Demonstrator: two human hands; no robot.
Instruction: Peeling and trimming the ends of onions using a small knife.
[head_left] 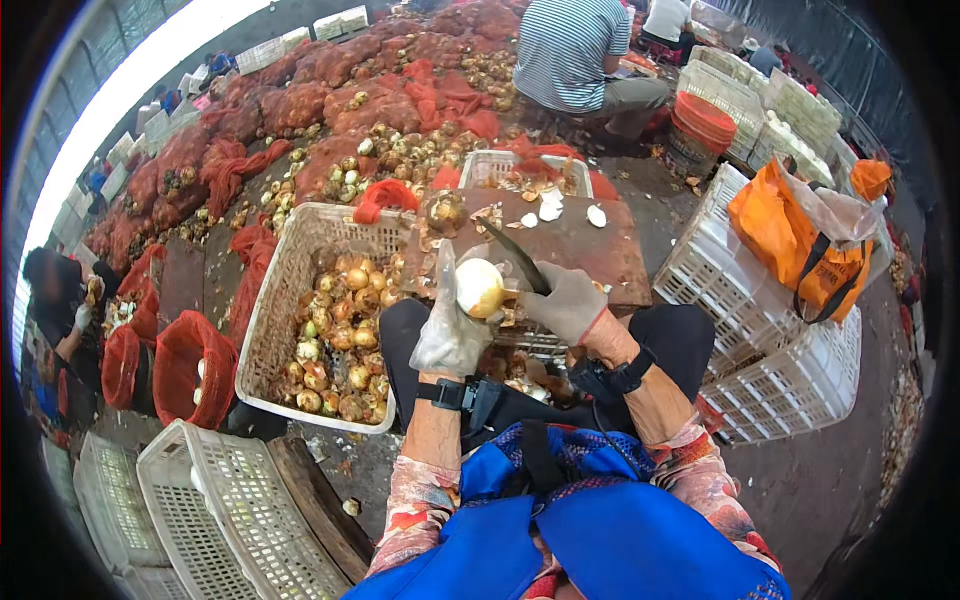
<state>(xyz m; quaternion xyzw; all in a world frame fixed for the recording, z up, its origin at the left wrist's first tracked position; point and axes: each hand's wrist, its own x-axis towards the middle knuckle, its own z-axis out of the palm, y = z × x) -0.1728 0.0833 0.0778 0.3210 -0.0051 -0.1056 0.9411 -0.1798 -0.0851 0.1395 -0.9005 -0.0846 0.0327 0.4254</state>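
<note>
Landmark: brown board (610, 245), its surface scattered with skin scraps.

Item 1: onion (479, 287), one, round, mostly stripped. Surface smooth, glossy white; a yellow-tan patch at its lower right. Location: in front of the board's near left part, held up in the left hand.

Item 2: left hand (449, 325), in a thin, translucent whitish glove. Fingers extended away from the wearer, along the onion's left side; grip parted to about the onion's width, with the onion in hold. Forearm nearly straight up the view, black strap at the wrist.

Item 3: right hand (567, 301), in a greyish glove, before the board's near edge. Fingers curled closely round the handle end of a knife (515, 255); forearm slanting inward. Blade dark, curved, aimed to the far left across the board. Blade-to-onion contact: cannot tell.

Item 4: white plastic crate (262, 345), left of the board, holding brown-skinned onions (345, 335).

Item 5: orange bag (790, 235), right of the board, on stacked white crates (725, 265).
</note>
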